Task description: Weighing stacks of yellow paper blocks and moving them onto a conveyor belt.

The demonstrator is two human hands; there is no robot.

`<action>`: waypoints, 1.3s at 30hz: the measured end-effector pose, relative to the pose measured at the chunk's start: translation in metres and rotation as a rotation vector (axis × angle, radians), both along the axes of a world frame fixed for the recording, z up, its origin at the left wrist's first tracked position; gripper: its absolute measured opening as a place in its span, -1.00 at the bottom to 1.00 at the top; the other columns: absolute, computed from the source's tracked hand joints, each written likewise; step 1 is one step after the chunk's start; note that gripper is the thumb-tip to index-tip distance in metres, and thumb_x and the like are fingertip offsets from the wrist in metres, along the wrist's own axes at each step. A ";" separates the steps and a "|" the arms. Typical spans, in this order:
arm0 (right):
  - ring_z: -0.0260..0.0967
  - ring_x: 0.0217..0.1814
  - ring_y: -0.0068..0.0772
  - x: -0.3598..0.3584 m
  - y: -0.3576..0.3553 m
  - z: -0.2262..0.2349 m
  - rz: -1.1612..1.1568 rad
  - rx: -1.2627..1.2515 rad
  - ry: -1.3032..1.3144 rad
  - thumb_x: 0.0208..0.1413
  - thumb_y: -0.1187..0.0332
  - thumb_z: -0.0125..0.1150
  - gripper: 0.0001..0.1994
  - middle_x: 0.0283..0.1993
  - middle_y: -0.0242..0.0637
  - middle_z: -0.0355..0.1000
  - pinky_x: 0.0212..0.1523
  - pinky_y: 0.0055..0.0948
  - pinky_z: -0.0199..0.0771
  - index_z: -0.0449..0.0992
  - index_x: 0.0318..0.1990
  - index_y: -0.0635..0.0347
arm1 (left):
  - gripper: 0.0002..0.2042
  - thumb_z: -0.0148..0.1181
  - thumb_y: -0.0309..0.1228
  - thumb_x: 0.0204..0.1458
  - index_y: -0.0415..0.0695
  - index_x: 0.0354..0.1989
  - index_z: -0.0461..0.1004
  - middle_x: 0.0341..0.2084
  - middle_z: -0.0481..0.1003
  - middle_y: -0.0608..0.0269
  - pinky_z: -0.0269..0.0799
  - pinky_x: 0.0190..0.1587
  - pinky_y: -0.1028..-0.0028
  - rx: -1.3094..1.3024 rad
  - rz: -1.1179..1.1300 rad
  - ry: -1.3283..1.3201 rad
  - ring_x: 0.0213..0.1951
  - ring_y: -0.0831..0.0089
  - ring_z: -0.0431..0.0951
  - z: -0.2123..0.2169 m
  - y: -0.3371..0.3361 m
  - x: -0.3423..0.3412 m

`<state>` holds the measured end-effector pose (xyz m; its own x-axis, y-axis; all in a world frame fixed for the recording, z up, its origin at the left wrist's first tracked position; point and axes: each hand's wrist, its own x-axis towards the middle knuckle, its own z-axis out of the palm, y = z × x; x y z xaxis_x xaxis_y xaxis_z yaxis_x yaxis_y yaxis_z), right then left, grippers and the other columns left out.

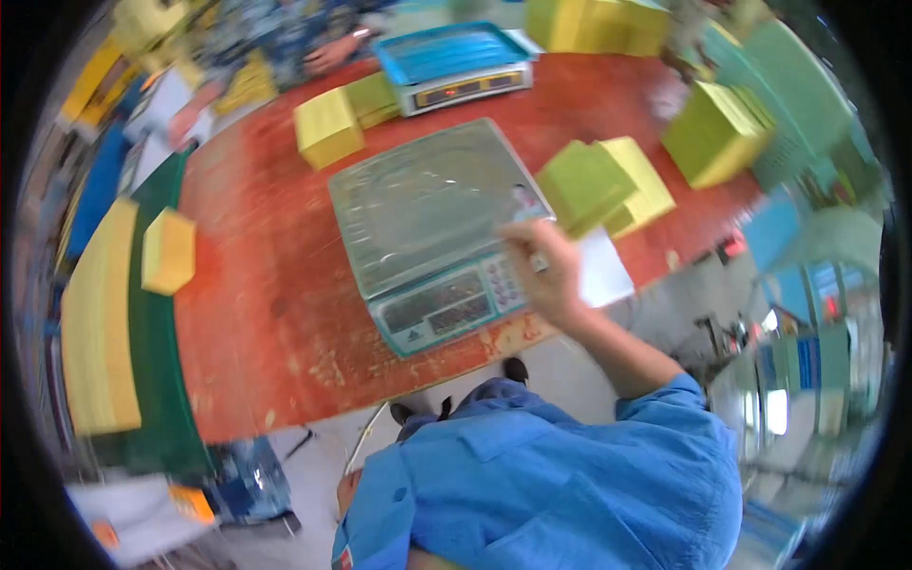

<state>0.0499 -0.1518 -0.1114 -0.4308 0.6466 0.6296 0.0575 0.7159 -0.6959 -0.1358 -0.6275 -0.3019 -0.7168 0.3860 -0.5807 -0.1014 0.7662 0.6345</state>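
Note:
My right hand [546, 266] hovers over the right front corner of a weighing scale [427, 204], beside its keypad [505, 283]. Its fingers are curled in and blurred by motion; whether anything is in them is hidden. The scale has a wide grey-green plate under a clear, wrinkled cover, which bears no load. Along its front runs a teal-edged display panel [437, 309]. Of my left hand [349, 489], only a sliver shows low beside my blue shirt, with its fingers hidden. Just right of the scale lie yellow-green paper stacks [608, 185] and a white sheet [603, 271].
The worn red table [256, 351] carries another scale with a blue tray [451, 55] at the back. Yellow blocks [328, 128] stand near it, and a tall stack [717, 133] at right. A long yellow stack [100, 332] lies leftward. Another person's hand [332, 55] is across the table.

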 end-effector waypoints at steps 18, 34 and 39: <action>0.43 -0.02 -0.42 0.151 0.002 -0.093 -0.715 -0.556 0.187 0.16 0.44 0.16 -0.56 0.08 -0.13 0.41 0.00 -0.45 0.45 0.32 0.18 0.40 | -0.61 0.05 -0.30 0.21 -0.33 0.10 0.40 -0.06 0.53 0.07 0.39 0.11 0.37 0.861 -1.115 -0.295 0.01 0.34 0.52 0.236 0.429 0.006; 0.46 -0.11 -0.50 0.128 0.108 -0.086 -0.379 -0.743 0.393 0.07 0.51 0.19 -0.74 -0.21 -0.21 0.56 -0.08 -0.41 0.47 0.49 -0.06 0.28 | -0.70 -0.05 -0.58 0.04 -0.31 -0.07 0.49 -0.19 0.54 0.19 0.40 -0.02 0.48 0.661 -0.916 -0.173 -0.12 0.41 0.51 0.163 0.667 0.174; 0.47 -0.14 -0.46 0.195 0.084 0.002 -0.332 -0.351 0.336 -0.05 0.67 0.17 -0.68 -0.22 -0.28 0.53 -0.11 -0.43 0.46 0.52 -0.09 0.22 | -0.81 -0.05 -0.56 0.22 -0.28 -0.04 0.41 -0.01 0.47 0.11 0.30 0.17 0.43 1.113 -0.857 -0.156 0.06 0.42 0.44 0.244 0.574 0.219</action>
